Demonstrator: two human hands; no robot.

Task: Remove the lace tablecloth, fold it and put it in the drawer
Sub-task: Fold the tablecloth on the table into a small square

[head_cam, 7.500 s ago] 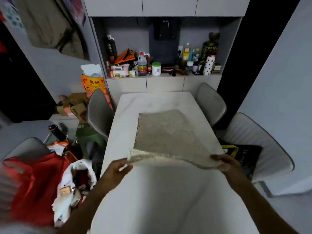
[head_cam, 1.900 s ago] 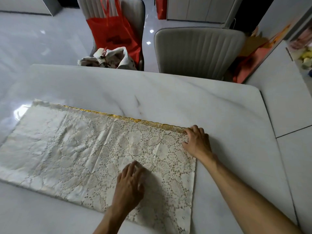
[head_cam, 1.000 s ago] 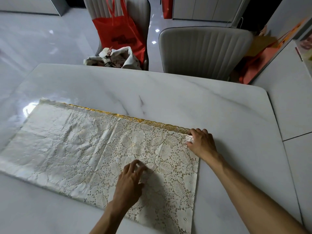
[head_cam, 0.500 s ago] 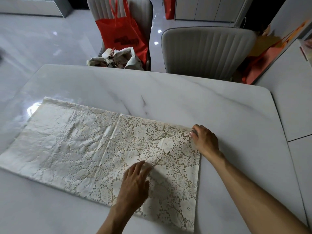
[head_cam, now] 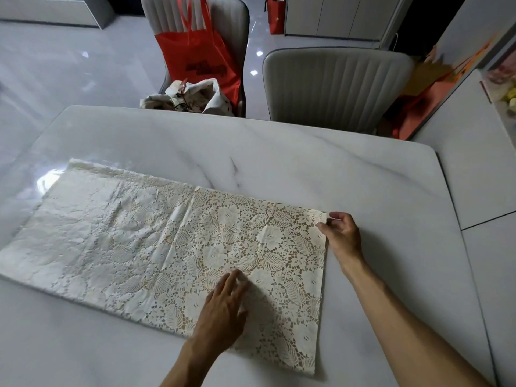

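The cream lace tablecloth (head_cam: pixel 145 241) lies folded into a long flat rectangle across the white marble table (head_cam: pixel 307 163). My left hand (head_cam: pixel 223 308) rests flat on the cloth near its front right part, fingers spread. My right hand (head_cam: pixel 342 236) is at the cloth's far right corner, thumb and fingers pinching the edge there. No drawer is in view.
Two grey ribbed chairs stand beyond the table: one (head_cam: pixel 335 85) straight ahead, another (head_cam: pixel 195 29) holding a red bag (head_cam: pixel 198 57) and a white bag (head_cam: pixel 192 99). An orange object (head_cam: pixel 424 88) leans by the cabinet at right. Glossy floor lies to the left.
The gold scalloped edge along the cloth's far side is now covered by the lace layer. My right hand slid outward to the far right corner. My left hand stays pressed on the cloth.
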